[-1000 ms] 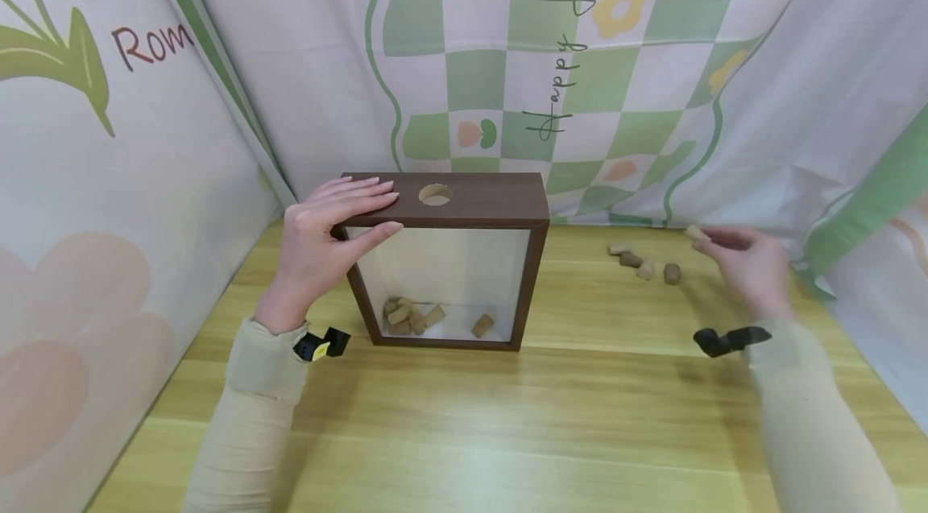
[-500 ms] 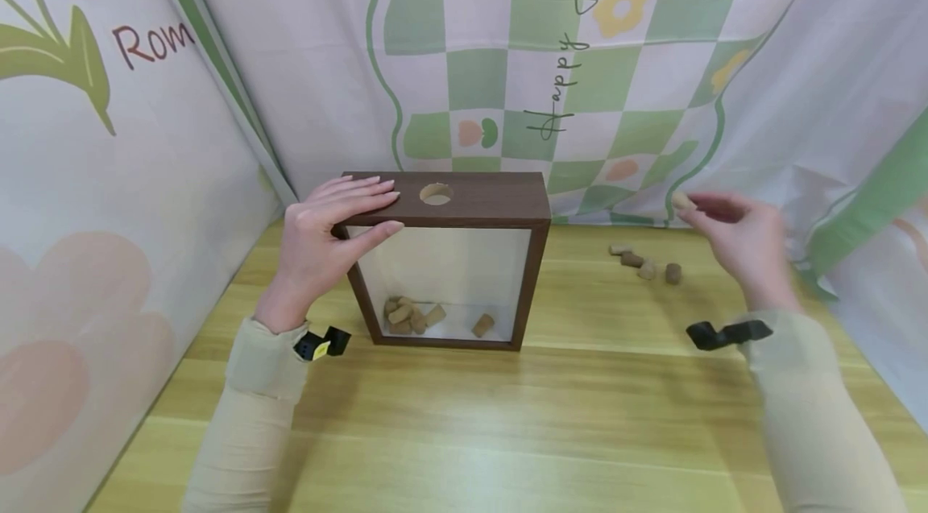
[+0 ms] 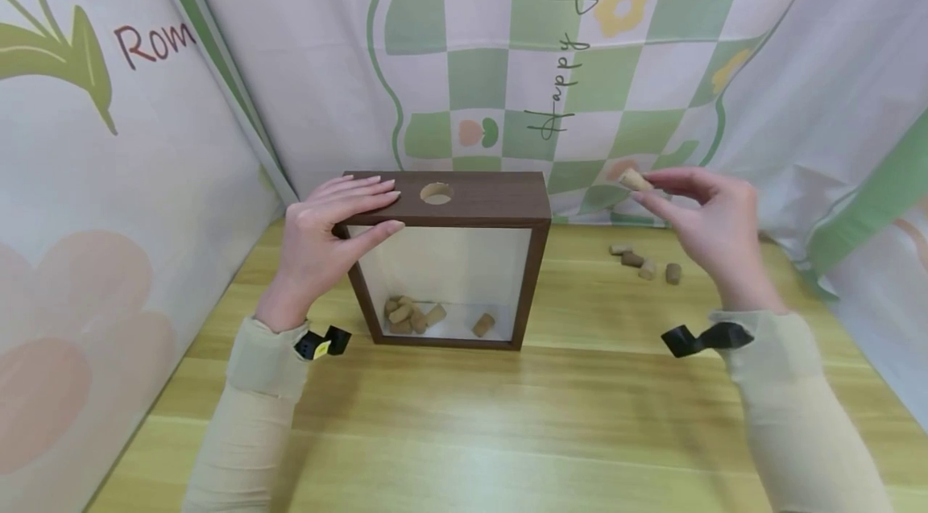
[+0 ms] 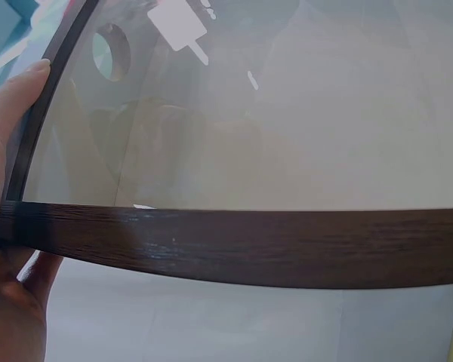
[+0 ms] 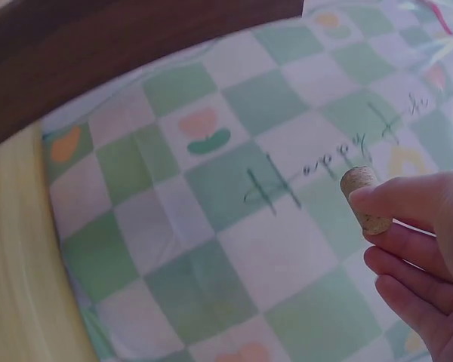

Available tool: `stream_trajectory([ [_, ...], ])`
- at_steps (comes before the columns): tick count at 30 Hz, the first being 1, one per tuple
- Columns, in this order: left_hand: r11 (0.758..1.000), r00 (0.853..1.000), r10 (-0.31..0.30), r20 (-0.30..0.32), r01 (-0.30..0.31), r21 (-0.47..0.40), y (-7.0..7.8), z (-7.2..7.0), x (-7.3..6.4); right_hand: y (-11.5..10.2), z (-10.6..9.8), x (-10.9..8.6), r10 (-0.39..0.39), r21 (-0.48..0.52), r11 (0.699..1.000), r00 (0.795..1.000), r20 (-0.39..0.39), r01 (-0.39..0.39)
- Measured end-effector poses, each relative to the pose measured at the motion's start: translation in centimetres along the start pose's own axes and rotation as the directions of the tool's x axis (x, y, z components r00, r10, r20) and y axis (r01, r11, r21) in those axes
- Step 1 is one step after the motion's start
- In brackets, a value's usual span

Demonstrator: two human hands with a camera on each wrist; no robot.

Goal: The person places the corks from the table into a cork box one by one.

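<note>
My right hand (image 3: 714, 215) pinches a cork (image 3: 635, 179) between thumb and fingertips, raised above the table right of the box. The right wrist view shows this cork (image 5: 367, 200) tilted, one end jutting past the thumb. A dark brown wooden box (image 3: 540, 255) with a clear front stands upright; a round hole (image 3: 437, 193) pierces its top. Several corks (image 3: 401, 316) lie heaped inside at the bottom left, and one lies apart at the right. My left hand (image 3: 319, 243) rests on the box's top left corner, fingers stretched over the top and thumb along the front edge.
Several loose corks (image 3: 632, 259) lie on the wooden table (image 3: 464, 432) to the right of the box, below the right hand. A checked, printed curtain (image 3: 474, 78) hangs right behind the box, and another printed cloth (image 3: 87, 175) borders the left side.
My right hand has lifted the cork and carried it left, nearer the box. The left hand and the box have stayed in place.
</note>
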State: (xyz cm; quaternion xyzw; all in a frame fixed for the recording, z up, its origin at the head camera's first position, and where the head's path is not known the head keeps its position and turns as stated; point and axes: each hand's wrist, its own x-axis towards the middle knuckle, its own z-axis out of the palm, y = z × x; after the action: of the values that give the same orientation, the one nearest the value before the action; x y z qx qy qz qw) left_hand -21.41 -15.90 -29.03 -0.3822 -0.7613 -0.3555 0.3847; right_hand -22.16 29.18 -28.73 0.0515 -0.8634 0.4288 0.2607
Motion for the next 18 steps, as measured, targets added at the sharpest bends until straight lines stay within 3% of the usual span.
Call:
stream_trajectory([
  [8,1.0,1.0,0.017,0.001,-0.017,0.006,-0.1,0.0,0.0,-3.7,1.2,-0.8,-0.126,0.126,0.984,0.992,-0.006,0.125],
  [18,1.0,1.0,0.004,-0.01,-0.004,-0.001,-0.1,0.0,0.0,-9.1,2.2,-2.6,-0.253,0.282,0.924,0.966,-0.052,0.257],
])
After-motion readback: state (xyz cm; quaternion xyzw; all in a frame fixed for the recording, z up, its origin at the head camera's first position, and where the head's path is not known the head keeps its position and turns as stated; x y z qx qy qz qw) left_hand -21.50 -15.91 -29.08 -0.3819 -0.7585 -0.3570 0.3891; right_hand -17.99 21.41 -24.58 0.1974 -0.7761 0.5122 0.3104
